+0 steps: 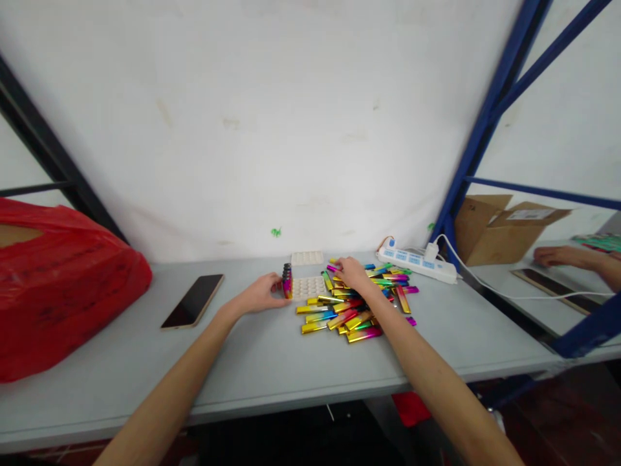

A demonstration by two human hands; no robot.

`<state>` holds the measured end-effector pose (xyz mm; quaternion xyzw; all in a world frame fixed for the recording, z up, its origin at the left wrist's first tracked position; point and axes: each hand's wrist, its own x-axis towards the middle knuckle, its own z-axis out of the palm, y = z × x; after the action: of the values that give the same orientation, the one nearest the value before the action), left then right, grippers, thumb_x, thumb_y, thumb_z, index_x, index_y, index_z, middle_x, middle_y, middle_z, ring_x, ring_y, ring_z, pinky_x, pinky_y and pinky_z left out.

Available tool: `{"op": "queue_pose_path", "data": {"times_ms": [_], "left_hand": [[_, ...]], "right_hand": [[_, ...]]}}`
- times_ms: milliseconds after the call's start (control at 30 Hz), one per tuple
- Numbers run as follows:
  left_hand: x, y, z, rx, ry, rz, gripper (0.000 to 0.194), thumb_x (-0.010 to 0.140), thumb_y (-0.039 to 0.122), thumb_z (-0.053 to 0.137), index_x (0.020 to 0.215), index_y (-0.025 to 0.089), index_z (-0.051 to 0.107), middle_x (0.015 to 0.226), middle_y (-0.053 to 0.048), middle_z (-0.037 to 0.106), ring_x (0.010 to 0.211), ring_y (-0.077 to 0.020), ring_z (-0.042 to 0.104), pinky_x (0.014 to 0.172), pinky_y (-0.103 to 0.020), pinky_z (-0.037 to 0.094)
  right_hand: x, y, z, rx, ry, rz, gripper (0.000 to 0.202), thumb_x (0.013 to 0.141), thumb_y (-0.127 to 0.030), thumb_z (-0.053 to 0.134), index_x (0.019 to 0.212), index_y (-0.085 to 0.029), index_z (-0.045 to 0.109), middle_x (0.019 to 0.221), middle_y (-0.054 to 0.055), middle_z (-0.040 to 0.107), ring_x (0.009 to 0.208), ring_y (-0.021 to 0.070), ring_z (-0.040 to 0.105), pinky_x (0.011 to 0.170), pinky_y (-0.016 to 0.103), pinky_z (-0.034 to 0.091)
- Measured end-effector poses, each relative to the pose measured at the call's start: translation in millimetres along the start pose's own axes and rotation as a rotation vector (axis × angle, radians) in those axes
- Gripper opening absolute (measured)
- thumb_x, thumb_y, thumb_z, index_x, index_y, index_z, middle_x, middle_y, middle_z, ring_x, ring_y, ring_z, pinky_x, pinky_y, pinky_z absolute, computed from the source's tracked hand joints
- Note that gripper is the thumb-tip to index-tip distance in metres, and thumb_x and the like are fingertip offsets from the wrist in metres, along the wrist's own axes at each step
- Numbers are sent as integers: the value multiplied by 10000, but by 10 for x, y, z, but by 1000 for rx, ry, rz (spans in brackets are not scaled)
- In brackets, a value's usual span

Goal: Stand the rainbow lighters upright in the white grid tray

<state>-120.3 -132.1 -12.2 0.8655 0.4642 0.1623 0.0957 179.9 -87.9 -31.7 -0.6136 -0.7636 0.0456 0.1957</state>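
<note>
A short row of shiny lighters (287, 285) with dark tops stands upright at the left end of a white tray with rounded pockets (310, 288). My left hand (262, 293) closes around that row from the left, its thumb low in front. To the right of the tray lies a loose pile of metallic lighters (343, 318) in gold, red, blue, green and purple. At the far left of the pile, my right hand (353, 273) has its fingers closed on a purple lighter (332, 268). Its fingertips are partly hidden.
A second white tray (307, 258) lies by the wall. A phone (194, 301) and a red plastic bag (63, 285) are to the left. A power strip (418, 262) with a white cable sits behind the pile. Beyond the blue frame (478, 139) are a cardboard box (504, 230) and another person's hand (565, 256).
</note>
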Motion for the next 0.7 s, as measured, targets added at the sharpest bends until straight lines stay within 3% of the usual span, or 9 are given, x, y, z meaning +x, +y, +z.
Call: {"op": "queue_pose_path", "data": {"times_ms": [133,233,367,467,600,700], "left_hand": [[2,43,-5,7,19,-21,576,689,700,678,887,160,664,860,-58,650,747,-215,585,667,-303,471],[6,61,-2,-24,38,-26,578,668,703,699,880,166,679,861,-58,658,738,-218,589,659,-304,470],[6,61,4,-30,45,-29,572,668,696,701,878,164,676,855,-59,653,735,-221,588,662,-306,467],[4,55,6,-20,35,-30,580,678,700,689,887,160,670,870,-62,647,745,-221,581,672,-308,465],[2,56,3,6,13,-31,577,708,689,674,908,148,658,889,-70,636,765,-221,572,681,-306,456],[1,63,-3,9,6,-29,584,715,700,663,914,151,653,885,-68,634,762,-219,571,678,-301,450]], "right_hand": [[-16,-6,-11,20,75,-114,331,969,-117,422,1104,-135,723,1087,142,649,1097,203,591,992,286,397],[-29,-2,-26,53,129,-156,284,948,-144,503,1152,-122,700,1153,140,632,1155,198,564,1024,272,384],[-28,-15,-37,30,-11,-137,332,940,-286,589,1207,-113,685,1164,158,686,1107,230,623,983,293,419],[-7,-45,-66,40,-101,-92,333,934,-285,599,1199,-111,700,1102,140,739,1056,231,668,926,272,444],[-6,-80,-98,43,-129,-101,242,925,-249,598,1073,-144,759,1055,117,758,1010,228,684,907,268,450],[-36,-90,-91,61,-37,-140,216,937,-212,567,1039,-133,741,1067,137,736,1075,231,639,960,293,427]]}}
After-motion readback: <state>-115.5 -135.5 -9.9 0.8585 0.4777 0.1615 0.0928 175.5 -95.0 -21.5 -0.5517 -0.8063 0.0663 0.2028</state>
